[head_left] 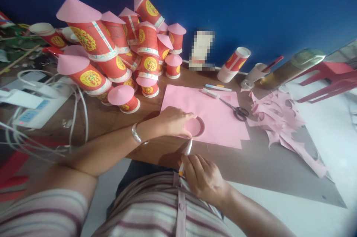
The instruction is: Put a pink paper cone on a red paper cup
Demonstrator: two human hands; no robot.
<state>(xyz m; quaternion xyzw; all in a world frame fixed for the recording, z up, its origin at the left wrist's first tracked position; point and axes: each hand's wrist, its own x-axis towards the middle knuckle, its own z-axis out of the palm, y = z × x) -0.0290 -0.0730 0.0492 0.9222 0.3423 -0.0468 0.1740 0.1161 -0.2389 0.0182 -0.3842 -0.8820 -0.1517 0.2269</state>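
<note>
My left hand (174, 121) lies at the near edge of a pink paper sheet (223, 129), thumb and fingers closed on the left side of a round ring (203, 127). The ring rests flat on the paper, with pink showing through its middle. My right hand (205, 175) grips a white pen (189, 147) with an orange end. The pen slants up and its tip is close to the ring's lower left edge; whether it touches the paper I cannot tell. On the sheet's far right part lie scissors (240, 113) with dark handles and a white marker (211, 93).
Red paper cups with pink cone tops (150, 64) are piled at the left back. A white power strip (41, 105) with cables is at left. Pink paper scraps (279, 114), stacked cups (233, 64) and a bottle (292, 67) stand right. A red stool (331, 77) is beyond.
</note>
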